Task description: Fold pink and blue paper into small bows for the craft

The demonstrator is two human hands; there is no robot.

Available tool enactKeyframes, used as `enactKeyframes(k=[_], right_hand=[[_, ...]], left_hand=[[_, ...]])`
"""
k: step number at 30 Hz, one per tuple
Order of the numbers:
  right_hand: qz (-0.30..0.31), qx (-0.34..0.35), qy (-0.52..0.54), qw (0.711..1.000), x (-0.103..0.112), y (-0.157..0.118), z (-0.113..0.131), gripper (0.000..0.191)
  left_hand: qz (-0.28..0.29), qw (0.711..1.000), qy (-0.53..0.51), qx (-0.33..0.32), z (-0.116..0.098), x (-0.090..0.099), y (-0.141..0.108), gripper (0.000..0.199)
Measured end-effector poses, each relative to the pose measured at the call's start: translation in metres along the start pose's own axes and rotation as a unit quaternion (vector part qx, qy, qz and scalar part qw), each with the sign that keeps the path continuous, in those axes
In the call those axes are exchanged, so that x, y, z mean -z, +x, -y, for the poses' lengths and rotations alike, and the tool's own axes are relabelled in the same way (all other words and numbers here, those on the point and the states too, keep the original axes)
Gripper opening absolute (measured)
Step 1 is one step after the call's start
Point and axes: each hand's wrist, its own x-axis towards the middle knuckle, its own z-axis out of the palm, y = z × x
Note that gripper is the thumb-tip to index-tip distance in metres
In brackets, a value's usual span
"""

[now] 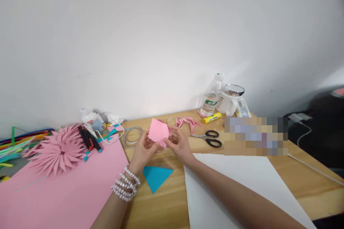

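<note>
Between my two hands, a partly folded piece of pink paper [159, 131] is held up above the table. My left hand [146, 149] pinches its lower left side, with the thumb in front. The right side is gripped by my right hand [179, 145], its thumb near the bottom edge and the other fingers behind the paper. Below them a blue paper piece [157, 178] lies flat on the wood. Black-handled scissors [209, 138] rest to the right of my right hand. Behind it are pink folded paper shapes [190, 123].
Pink paper spiky flowers [60, 152] and black pens [87, 139] lie on a large pink sheet [88, 193] at left. A white sheet [231, 186] is under my right forearm. At the back stand a water bottle [212, 96], a white mug [228, 102] and a yellow glue stick [212, 118].
</note>
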Motion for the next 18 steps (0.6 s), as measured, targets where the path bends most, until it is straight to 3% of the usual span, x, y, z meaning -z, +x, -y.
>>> enactKeyframes(k=[6,11,18], right_hand=[[0.037,0.002,-0.018,0.999,-0.004,-0.003,0.0,0.053],[0.046,-0.042,0.009,0.998,0.0,0.002,0.003,0.024],[0.072,-0.071,0.002,0.995,0.002,0.002,0.008,0.027]], left_hand=[[-0.057,0.998,-0.02,0.01,0.009,0.01,-0.001,0.048],[-0.012,0.998,-0.056,0.017,0.013,0.011,-0.001,0.051],[-0.007,1.0,-0.027,0.004,0.015,0.017,0.001,0.048]])
